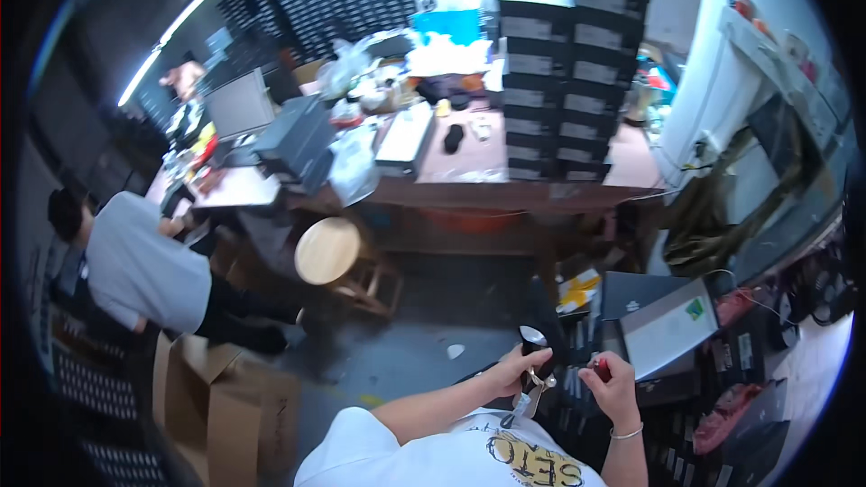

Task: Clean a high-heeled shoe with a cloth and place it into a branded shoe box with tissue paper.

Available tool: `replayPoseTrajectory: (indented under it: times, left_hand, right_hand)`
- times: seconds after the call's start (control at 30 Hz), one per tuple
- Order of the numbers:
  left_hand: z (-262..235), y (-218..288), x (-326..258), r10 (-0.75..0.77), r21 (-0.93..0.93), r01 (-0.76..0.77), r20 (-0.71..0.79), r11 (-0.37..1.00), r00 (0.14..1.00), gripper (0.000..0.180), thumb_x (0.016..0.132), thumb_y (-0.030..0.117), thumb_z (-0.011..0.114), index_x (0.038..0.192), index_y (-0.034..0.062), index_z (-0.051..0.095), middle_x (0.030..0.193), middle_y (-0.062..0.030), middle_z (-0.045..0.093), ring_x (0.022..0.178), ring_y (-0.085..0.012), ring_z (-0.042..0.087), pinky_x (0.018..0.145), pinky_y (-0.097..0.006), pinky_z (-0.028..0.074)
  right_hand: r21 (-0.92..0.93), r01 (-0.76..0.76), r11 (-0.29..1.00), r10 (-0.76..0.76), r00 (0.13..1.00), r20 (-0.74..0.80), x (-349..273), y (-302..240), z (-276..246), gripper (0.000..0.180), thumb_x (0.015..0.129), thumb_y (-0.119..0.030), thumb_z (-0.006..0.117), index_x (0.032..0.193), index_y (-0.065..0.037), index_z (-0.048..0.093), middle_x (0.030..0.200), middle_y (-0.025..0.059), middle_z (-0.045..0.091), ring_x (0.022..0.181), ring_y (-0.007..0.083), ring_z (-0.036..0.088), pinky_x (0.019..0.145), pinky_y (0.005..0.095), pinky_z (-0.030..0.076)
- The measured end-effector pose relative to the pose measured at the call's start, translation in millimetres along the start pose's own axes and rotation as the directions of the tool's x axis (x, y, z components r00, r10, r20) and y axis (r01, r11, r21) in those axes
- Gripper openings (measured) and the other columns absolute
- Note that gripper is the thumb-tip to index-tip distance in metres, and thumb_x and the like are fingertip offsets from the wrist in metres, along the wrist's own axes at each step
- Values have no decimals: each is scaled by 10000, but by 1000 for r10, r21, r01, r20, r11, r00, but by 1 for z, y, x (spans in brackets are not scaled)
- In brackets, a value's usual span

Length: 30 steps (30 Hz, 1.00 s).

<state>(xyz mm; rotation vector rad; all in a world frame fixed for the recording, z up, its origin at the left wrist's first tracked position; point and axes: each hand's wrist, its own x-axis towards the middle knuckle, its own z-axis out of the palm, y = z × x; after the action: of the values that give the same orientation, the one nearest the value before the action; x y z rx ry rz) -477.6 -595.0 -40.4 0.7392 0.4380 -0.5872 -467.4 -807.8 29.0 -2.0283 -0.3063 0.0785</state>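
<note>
Near my lap at lower centre, my left hand (523, 372) grips a small black item with a pale, shiny oval top (533, 335). It looks like a shoe, but its kind is not clear. Pale strap-like parts (541, 382) hang below the fingers. To the right, my right hand (615, 386) is closed around a small red object (600, 367), mostly hidden by the fingers. The two hands are apart. Just beyond my right hand lies an open box with a white inside (669, 330) and a green sticker.
Black shoe boxes (534, 81) stand in tall stacks on the far table (465, 162). A round wooden stool (327, 251) stands ahead on the left. An open cardboard carton (236, 406) is at lower left. Beyond it a person in a pale shirt (149, 257) bends over. More dark boxes (744, 365) lie at right.
</note>
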Motion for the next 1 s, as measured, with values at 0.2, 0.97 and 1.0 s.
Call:
replayPoseTrajectory:
  times: [0.2, 0.97, 1.0]
  left_hand:
    - [-99, 10, -81, 133, -257, -179, -186, 950, 974, 268, 860, 294, 682, 1025, 101, 595, 799, -98, 675, 703, -241, 675, 667, -394, 569]
    - [-265, 250, -98, -22, -123, 42, 160, 992, 987, 560, 763, 200, 704, 1256, 14, 513, 1096, -134, 618, 927, -207, 645, 805, -318, 552]
    - [-267, 259, -88, 13, -79, -3, 120, 997, 993, 598, 776, 195, 703, 1302, 24, 476, 1146, -133, 599, 963, -206, 635, 835, -318, 540]
  right_hand:
    - [157, -57, 986, -8, 922, 388, 22, -40, 105, 221, 836, -176, 739, 922, -5, 627, 696, 59, 576, 634, 98, 512, 593, 256, 448]
    - [428, -632, 646, -74, 506, 859, 321, -113, 368, 383, 902, -191, 654, 1248, -91, 525, 744, -25, 570, 496, 26, 374, 436, 198, 306]
    - [421, -677, 604, -20, 516, 857, 329, -101, 370, 357, 903, -185, 641, 1226, -81, 531, 808, 3, 607, 504, 25, 403, 428, 192, 310]
